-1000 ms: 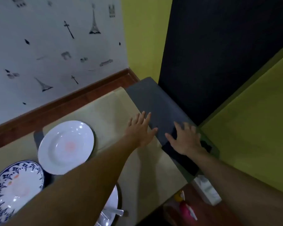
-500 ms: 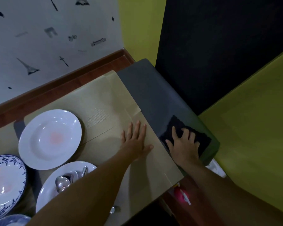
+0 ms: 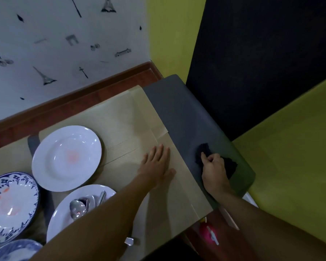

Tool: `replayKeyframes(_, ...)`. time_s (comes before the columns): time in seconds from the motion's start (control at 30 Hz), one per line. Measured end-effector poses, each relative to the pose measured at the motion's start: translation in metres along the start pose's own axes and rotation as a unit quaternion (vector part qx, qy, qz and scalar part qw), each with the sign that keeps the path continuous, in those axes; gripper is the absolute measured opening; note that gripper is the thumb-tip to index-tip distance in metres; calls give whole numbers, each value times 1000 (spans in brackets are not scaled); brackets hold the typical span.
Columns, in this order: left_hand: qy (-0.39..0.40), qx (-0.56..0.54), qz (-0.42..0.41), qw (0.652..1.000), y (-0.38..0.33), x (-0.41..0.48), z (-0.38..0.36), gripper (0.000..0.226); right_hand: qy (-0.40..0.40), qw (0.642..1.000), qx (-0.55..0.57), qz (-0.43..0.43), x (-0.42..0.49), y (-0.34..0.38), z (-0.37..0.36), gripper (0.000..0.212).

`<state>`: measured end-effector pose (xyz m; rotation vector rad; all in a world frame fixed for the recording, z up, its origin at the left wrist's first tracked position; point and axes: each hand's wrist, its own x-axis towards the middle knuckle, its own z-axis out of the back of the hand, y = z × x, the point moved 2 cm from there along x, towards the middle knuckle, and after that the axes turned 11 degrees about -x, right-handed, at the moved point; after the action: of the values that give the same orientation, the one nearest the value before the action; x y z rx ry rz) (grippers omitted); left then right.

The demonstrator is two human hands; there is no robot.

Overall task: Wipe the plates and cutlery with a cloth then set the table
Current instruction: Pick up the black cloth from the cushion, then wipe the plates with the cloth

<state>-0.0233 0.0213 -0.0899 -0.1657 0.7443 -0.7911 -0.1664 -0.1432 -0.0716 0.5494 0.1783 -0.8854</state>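
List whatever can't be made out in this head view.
Head view:
1. Cutlery on the near plate: left forearm covers the handles; count unclear.
2. Patterned plate: cut off by the left edge.
3. Cloth: partly under the right hand's grip.
4. Pink thing below the table: too blurred to identify.

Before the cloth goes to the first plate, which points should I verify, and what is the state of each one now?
1. Right hand grips the dark cloth: ok.
2. Left hand free, flat on the tan mat: ok.
3. White plate uncovered: ok.
4. Spoons on the near plate, partly hidden by the left arm: number cannot tell.
5. Cloth clean and dry: cannot tell.
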Motion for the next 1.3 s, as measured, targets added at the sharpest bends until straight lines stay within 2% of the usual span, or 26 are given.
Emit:
replayKeyframes(0.03,-6,-2,4,1000,3,-3,4,86,-3,999,36,3,-2,7,2,29)
replayKeyframes(0.2,-55,-2,33,998,20,-28,40,75,2,995,68,66,-4,57,8,24)
replayKeyframes(0.3,-98,-20,41,994,33,-52,62,70,7,990,116,74,-12,99,10,7)
replayKeyframes(0.4,-142,-24,56,988,55,-79,76,71,-2,982,184,48,-25,141,6,30)
replayKeyframes(0.47,-154,-21,62,986,68,-89,82,71,-7,979,194,54,-29,160,3,36)
replayKeyframes(0.63,-191,-28,103,976,117,-143,90,69,21,974,151,165,-64,216,-12,29)
replayKeyframes(0.7,-205,-48,119,970,134,-167,91,68,28,969,95,228,-75,234,-24,18)
replayKeyframes(0.73,-213,-58,126,967,143,-179,90,67,27,962,55,266,-79,242,-31,19)
replayKeyframes(0.83,-229,-84,152,958,171,-215,86,68,-23,922,-80,377,-96,268,-52,46)
replayKeyframes(0.87,-231,-90,162,955,181,-227,83,68,-25,912,-94,399,-104,277,-59,50)
replayKeyframes(1.1,-264,-139,227,927,245,-302,58,67,-16,866,-87,492,-154,334,-105,41)
replayKeyframes(1.17,-258,-148,246,922,262,-321,49,66,-6,868,-72,492,-166,347,-118,37)
replayKeyframes(1.23,-253,-150,267,918,277,-338,36,67,-30,858,-97,504,-180,358,-129,39)
replayKeyframes(1.3,-256,-154,287,910,291,-354,21,68,-13,865,-73,497,-193,366,-141,37)
